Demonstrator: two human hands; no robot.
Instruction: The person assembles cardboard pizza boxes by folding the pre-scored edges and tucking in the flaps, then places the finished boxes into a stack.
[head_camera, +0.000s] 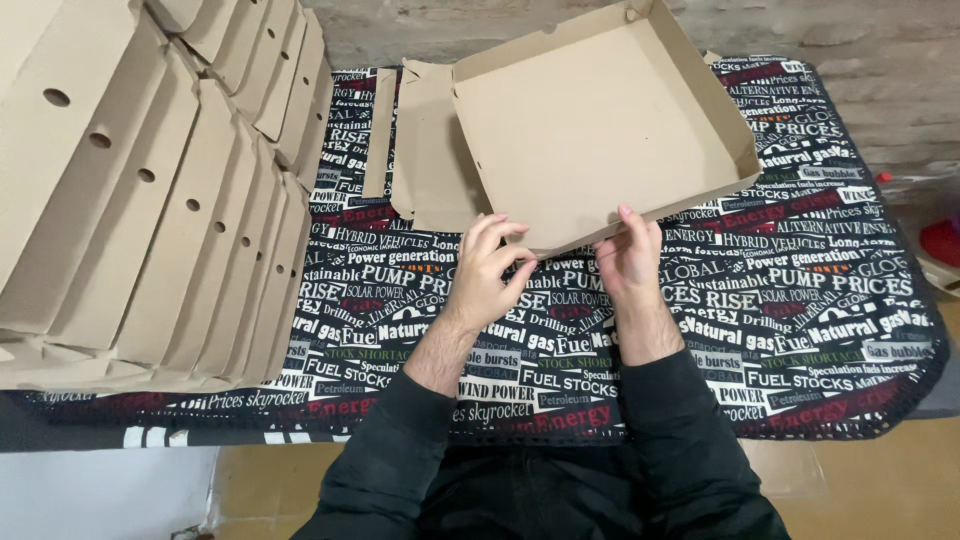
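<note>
A brown cardboard pizza box (590, 120) lies open on the table, its tray part tilted with raised walls and its flat lid (430, 150) spread to the left. My left hand (487, 270) pinches the near edge of the tray with fingers and thumb. My right hand (630, 262) grips the same near edge a little to the right, fingers behind the wall. Both arms wear black sleeves.
A tall leaning stack of folded cardboard boxes (150, 200) with round holes fills the left side. The table carries a black cloth (800, 300) printed with white and red lettering. A red object (942, 240) sits at the right edge, and a brick wall stands behind.
</note>
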